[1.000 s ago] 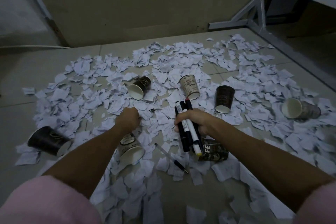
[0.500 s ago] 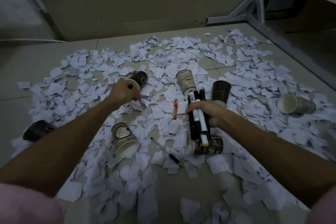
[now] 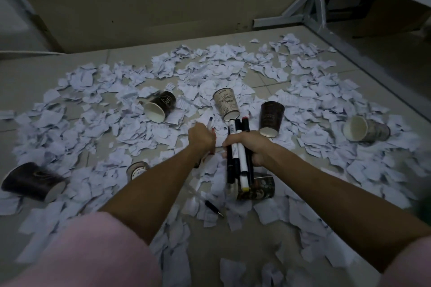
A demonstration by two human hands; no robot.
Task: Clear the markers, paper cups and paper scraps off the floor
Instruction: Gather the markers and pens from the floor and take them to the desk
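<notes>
Tiled floor (image 3: 130,196) littered with white paper scraps (image 3: 144,133) and cups: left hand (image 3: 201,138), now gripping two newly lifted pens, nears right hand (image 3: 253,147) clutching bundled markers (image 3: 238,158).

Left hand (image 3: 201,138) fisted, right hand (image 3: 250,147) fisted, forearms outstretched, nearly touching

Torn paper scraps (image 3: 144,128) lie matt and crumpled on the smooth tiled floor (image 3: 28,77). The paper cups (image 3: 161,106) look printed outside (plain white inside), the markers (image 3: 241,158) smooth plastic; the frame (image 3: 310,7) is painted metal.
</notes>
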